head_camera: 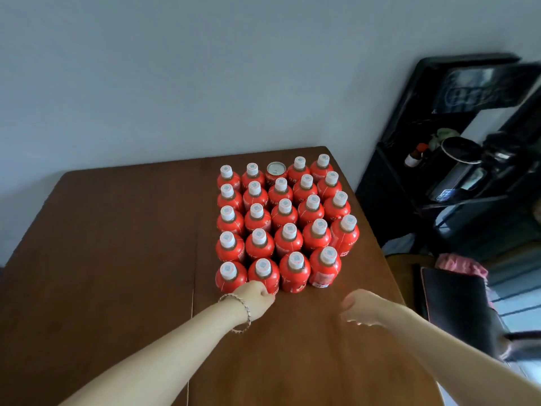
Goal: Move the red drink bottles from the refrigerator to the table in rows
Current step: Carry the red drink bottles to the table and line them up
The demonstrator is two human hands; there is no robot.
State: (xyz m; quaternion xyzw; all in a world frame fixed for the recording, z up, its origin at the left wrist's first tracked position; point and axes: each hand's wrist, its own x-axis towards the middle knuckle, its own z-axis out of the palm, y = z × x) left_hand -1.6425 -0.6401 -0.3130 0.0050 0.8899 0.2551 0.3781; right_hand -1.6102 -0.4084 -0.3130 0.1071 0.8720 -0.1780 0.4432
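— Where do the red bottles [284, 213] stand?
— Upright in rows on the bench [117, 259], packed toward its far right corner. The outer column is near the right edge, and a can [276, 171] sits in the back row.
— The hands?
— The left grip [257, 300] curls round the base of the front bottle [263, 275], second from left. The right grip [360, 309], blurred, hovers wide, holding nothing. Bare wood lies to the left and in front.

A: What is seen at the right?
B: A black rack [389, 200], set against the grey wall [175, 68]; a dark pot [459, 159] and a small red-capped jar [413, 158] are kept on it.
A: And nearer?
B: A pink cloth [459, 263] is laid by a black cushion [456, 303].
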